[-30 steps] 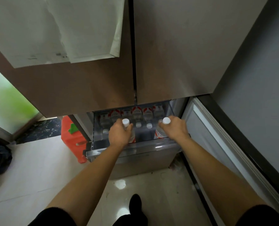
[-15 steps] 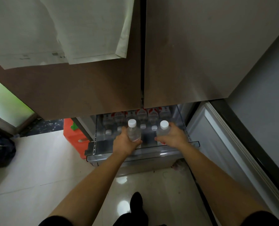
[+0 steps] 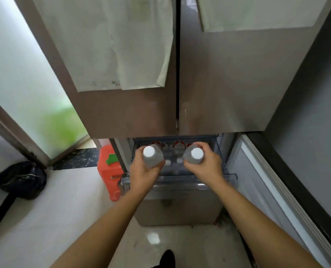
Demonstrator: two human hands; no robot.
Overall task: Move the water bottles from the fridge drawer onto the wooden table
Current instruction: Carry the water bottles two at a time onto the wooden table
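Clear bottles: left hand grips one, right hand other, above drawer.

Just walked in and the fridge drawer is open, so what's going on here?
A person is unloading the fridge drawer. The left hand grips one water bottle and the right hand a second bottle, both white-capped and held above the drawer. More bottles stand inside. No wooden table is in view.

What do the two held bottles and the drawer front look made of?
Left bottle and right bottle: likely thin clear plastic, since the background shows through their bodies. The caps look like white matte plastic. Fridge drawer: the front wall seems rigid transparent plastic, see-through with a glossy edge; glass is possible.
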